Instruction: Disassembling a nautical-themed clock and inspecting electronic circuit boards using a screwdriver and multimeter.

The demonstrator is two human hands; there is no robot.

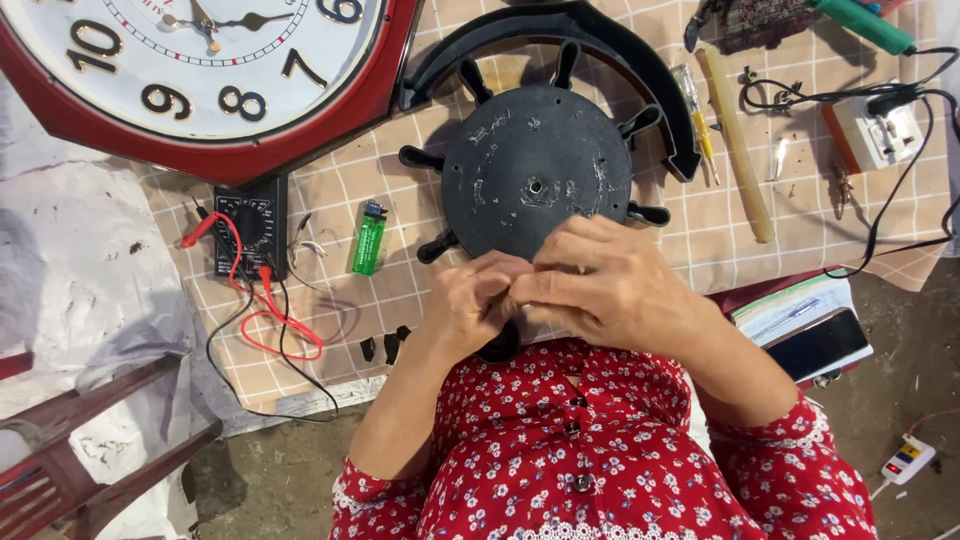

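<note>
Head view: both hands point(545, 290) pinch together, hiding the black wheel's point(537, 170) near edge

Bright, even daylight; soft shadows; sharp focus; slight wide-angle edge bending.

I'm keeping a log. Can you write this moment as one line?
left hand: pinching with right | right hand: at black wheel-shaped disc edge | pinched item: hidden | nearby: green lighter, red clock
</note>
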